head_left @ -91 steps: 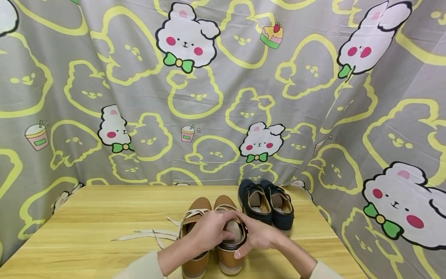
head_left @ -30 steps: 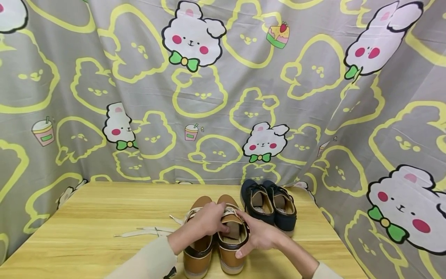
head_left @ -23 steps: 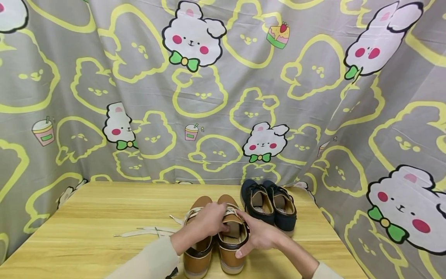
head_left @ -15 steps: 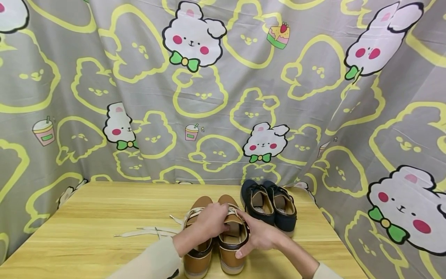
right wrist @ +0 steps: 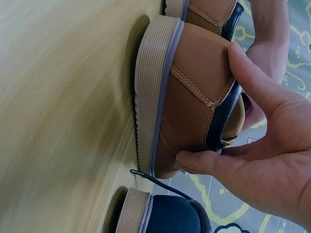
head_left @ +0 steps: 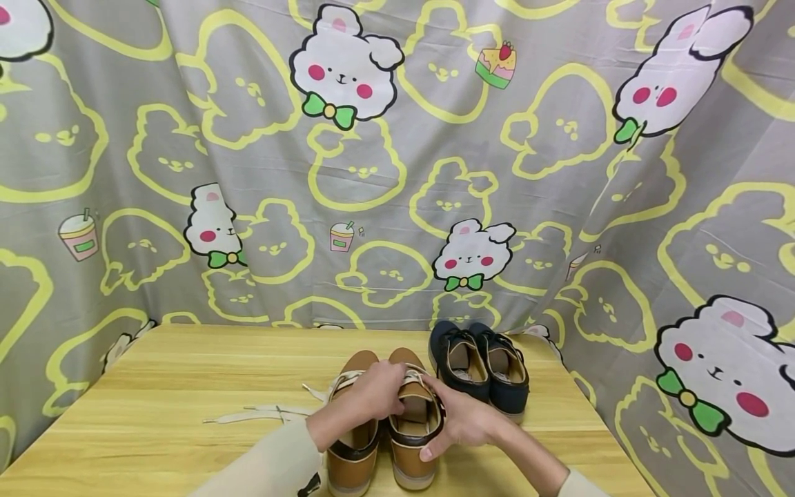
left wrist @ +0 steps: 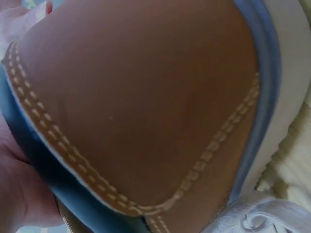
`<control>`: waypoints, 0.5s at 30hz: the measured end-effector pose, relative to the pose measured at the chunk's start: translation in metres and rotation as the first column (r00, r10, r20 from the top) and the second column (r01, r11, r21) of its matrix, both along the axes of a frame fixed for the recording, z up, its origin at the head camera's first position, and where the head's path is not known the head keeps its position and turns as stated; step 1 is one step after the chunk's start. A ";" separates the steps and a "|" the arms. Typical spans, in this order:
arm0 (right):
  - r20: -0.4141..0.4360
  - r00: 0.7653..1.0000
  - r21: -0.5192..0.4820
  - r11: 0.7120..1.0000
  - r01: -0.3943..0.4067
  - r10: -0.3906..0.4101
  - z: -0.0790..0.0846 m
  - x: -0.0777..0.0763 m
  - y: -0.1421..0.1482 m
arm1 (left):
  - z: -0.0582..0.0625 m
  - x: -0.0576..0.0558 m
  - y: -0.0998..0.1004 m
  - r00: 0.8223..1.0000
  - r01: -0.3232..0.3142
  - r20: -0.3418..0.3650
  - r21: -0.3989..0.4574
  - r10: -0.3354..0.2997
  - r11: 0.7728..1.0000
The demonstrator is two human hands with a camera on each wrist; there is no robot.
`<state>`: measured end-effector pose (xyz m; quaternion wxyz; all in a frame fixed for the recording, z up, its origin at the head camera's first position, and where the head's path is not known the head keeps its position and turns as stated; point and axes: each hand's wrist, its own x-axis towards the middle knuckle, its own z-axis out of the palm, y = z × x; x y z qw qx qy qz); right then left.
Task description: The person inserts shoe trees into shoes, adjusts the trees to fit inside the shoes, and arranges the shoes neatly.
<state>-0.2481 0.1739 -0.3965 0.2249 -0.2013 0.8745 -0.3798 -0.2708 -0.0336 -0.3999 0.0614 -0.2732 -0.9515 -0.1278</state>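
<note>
A pair of brown leather shoes with cream laces stands side by side, toes pointing away. My left hand reaches across the left brown shoe. Its thumb is inside the opening of the right brown shoe and its fingers hold the tongue and lace area, though the fingertips are hidden. My right hand grips that shoe from the right, thumb at the heel and fingers along the side. The right wrist view shows this grip on the brown shoe clearly. Stitched brown leather fills the left wrist view.
A navy pair with dark laces stands behind and right of the brown shoes. Long cream laces trail left across the wooden table. A grey patterned curtain hangs behind the table and along both sides.
Compared with three seconds ago, my left hand has shifted forward, uncovering more of the right brown shoe's opening and tongue. My right hand keeps its place. The head view has shifted slightly.
</note>
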 end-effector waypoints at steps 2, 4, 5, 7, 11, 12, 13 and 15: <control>-0.005 1.000 0.002 1.000 -0.002 0.002 0.000 0.000 0.000 | -0.001 -0.001 -0.001 1.000 0.001 -0.006 0.004 -0.001 1.000; -0.006 1.000 0.001 1.000 -0.003 0.003 0.000 0.000 0.000 | -0.002 -0.001 -0.001 1.000 0.004 -0.013 0.011 -0.004 1.000; -0.007 1.000 0.000 1.000 -0.005 0.005 0.000 0.000 0.000 | -0.002 -0.001 -0.001 1.000 0.005 -0.017 0.014 -0.005 1.000; -0.007 1.000 -0.003 1.000 -0.006 0.005 0.000 0.000 0.000 | -0.003 -0.002 -0.001 1.000 0.010 -0.029 0.021 -0.009 1.000; -0.015 1.000 -0.001 1.000 -0.001 0.001 0.001 0.000 -0.001 | -0.004 -0.002 -0.001 0.998 0.026 -0.061 0.032 -0.024 0.999; -0.017 1.000 0.001 1.000 0.001 -0.001 0.001 0.001 -0.001 | -0.005 -0.002 -0.001 0.997 0.029 -0.070 0.032 -0.027 0.999; -0.019 1.000 0.004 1.000 0.003 -0.003 0.001 0.001 -0.001 | -0.006 -0.002 -0.001 0.996 0.033 -0.081 0.031 -0.031 0.999; -0.023 1.000 0.006 1.000 0.006 -0.005 0.001 0.001 -0.001 | -0.008 -0.002 -0.001 0.994 0.038 -0.106 0.028 -0.035 0.999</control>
